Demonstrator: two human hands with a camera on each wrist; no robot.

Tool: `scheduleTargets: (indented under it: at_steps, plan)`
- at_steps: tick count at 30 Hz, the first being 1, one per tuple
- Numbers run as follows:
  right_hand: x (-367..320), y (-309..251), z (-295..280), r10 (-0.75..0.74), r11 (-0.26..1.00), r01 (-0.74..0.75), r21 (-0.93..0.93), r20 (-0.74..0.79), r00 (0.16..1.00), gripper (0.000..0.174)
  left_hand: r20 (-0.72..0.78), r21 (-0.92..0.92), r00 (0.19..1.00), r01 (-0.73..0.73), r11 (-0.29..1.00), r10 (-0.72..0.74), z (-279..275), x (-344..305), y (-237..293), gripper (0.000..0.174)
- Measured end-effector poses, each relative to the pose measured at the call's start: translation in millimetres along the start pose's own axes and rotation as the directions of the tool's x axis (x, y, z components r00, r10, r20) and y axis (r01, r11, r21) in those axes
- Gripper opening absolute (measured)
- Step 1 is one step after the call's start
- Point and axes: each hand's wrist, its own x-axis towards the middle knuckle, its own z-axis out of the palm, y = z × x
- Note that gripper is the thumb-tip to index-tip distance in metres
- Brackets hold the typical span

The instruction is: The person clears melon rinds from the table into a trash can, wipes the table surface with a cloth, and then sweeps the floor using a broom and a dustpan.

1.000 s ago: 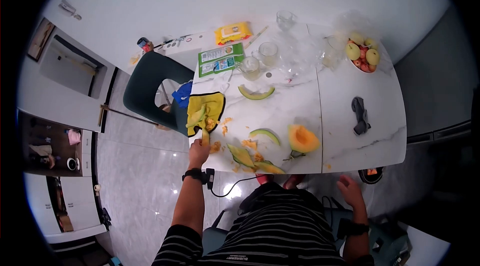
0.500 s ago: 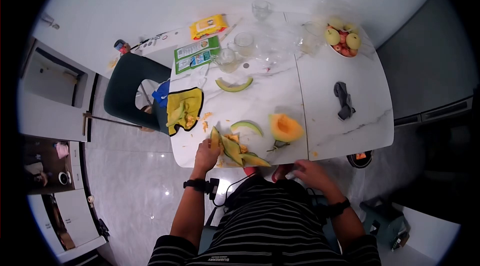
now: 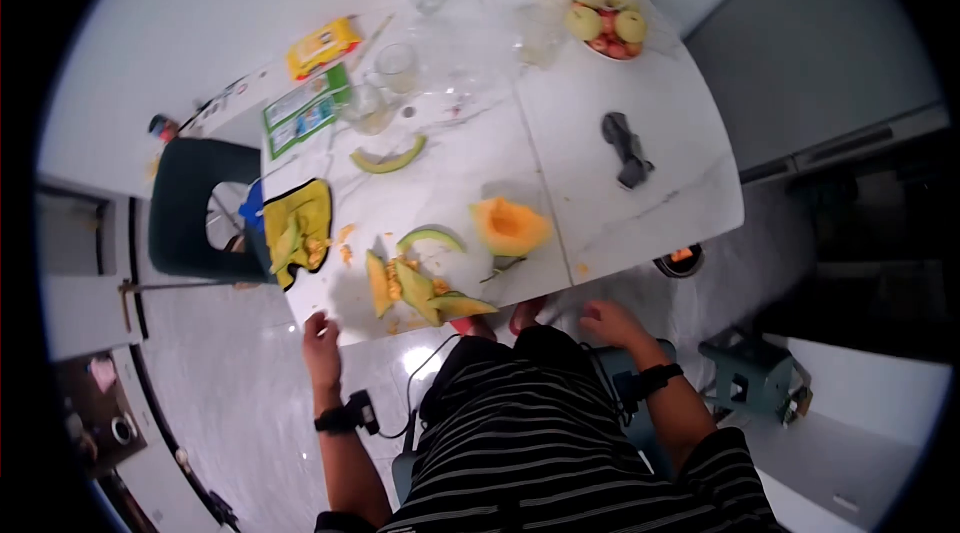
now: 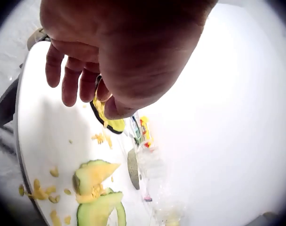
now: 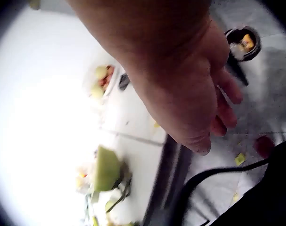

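Note:
My left hand [image 3: 322, 353] hangs at the table's front left edge, fingers loosely bent and holding nothing; the left wrist view shows its fingers apart. To its right, melon slices [image 3: 417, 295] lie among scattered seeds, one slice [image 3: 378, 283] standing apart at their left. Behind them rests a curved rind [image 3: 430, 238]. A cut melon piece [image 3: 510, 225] with orange flesh sits by its stem near the front edge. My right hand [image 3: 615, 323], empty with relaxed fingers, is just off the front edge, right of that piece. A yellow cloth [image 3: 300, 223] carries rind and seeds at the left.
Farther back are another rind [image 3: 388, 157], glass mugs [image 3: 396, 69], a green packet [image 3: 306, 113], yellow wipes [image 3: 323, 47] and a fruit bowl [image 3: 608, 28]. A grey strap-like item [image 3: 627, 150] lies on the right. A dark chair [image 3: 195, 203] stands at the left.
My left hand carried a melon slice from the cloth to the other slices, let it go and moved back left. My right hand came toward the table edge. The head view has shifted.

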Motion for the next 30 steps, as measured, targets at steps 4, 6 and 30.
scheduleTargets:
  at_steps: [4, 6, 30]
  plan:
    - [-41.3, 125.8, 27.8, 0.213, 0.977, -0.212, 0.02, -0.161, 0.964, 0.035, -0.07, -0.391, 0.973, 0.177, 0.903, -0.221, -24.0, -21.2, -5.1, 0.028]
    - [-75.4, 133.3, 25.2, 0.447, 0.88, -0.432, 0.196, -0.036, 0.894, 0.034, -0.109, -0.43, 0.945, 0.236, 0.872, -0.31, -33.1, -22.3, -21.5, 0.025]
    - [-81.0, 387.4, -103.7, 0.698, 0.453, -0.451, 0.769, 0.008, 0.716, 0.031, 0.598, 0.082, 0.751, -0.404, 0.911, 0.28, 88.8, -120.5, -45.9, 0.033]
